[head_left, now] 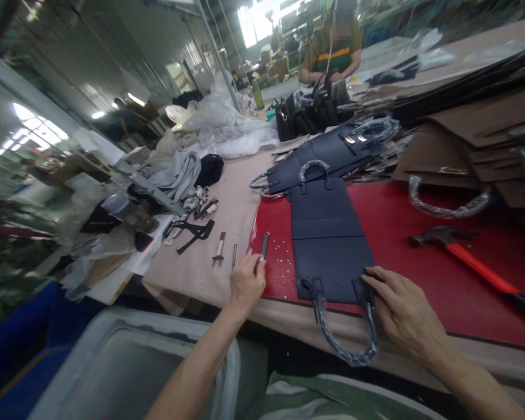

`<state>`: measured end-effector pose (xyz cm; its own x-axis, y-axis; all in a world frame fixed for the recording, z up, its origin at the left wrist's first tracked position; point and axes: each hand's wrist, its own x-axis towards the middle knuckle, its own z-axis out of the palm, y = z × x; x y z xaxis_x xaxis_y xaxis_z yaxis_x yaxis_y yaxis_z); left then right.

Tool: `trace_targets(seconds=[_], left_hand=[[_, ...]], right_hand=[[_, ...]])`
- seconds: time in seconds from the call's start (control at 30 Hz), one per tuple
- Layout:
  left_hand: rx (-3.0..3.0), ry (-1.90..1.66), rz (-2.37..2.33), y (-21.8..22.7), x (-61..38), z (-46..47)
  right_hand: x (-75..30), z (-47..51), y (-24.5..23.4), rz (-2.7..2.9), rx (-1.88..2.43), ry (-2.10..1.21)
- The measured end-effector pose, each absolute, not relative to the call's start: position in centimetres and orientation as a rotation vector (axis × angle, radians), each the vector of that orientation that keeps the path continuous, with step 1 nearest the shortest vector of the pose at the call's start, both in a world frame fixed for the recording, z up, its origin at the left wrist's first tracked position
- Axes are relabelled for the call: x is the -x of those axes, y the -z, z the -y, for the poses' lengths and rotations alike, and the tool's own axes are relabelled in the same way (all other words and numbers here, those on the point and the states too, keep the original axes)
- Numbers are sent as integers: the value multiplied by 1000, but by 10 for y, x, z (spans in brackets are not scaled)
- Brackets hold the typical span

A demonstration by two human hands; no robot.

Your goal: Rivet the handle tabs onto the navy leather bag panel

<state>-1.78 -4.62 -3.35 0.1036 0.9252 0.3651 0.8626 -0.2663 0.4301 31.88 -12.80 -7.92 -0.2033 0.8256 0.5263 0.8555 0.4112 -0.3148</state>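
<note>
the dark blue bag piece (332,256) lies flat on the red mat (389,233), with its near end between the 2 hands. it looks light and a bit stiff, and may bend at the line across its middle. its 2 plastic-wrapped handles (351,357) look shiny, so they may slip; a flat side edge seems the best place to hold. the right hand (402,309) reaches in palm down, fingertips at the near right corner; whether its thumb pinches from below cannot be told. the left hand (248,280) is curled near the piece, thumb and finger pinching the end of a thin metal tool (265,245)
</note>
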Motion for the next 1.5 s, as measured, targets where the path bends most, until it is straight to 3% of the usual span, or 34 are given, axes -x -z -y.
trace_targets(seconds=[0.1,0.33,0.5,0.73,0.97,1.5], left_hand=[[-2024,-609,-2059,24,23,13],[-1943,-57,-1999,2,11,-19],[-1833,-5,-1873,-1,9,-23],[-1106,-709,-1270,-3,-1,5],[-790,-892,-926,16,-59,43],[-1719,-1007,-987,47,-79,71]], right_hand=[[-318,128,78,2041,1413,61],[-313,132,69,2016,1464,-15],[-308,136,61,2002,1524,-74],[-307,138,60,1993,1549,-104],[-307,138,59,2003,1558,-117],[-307,138,59,2015,1569,-120]])
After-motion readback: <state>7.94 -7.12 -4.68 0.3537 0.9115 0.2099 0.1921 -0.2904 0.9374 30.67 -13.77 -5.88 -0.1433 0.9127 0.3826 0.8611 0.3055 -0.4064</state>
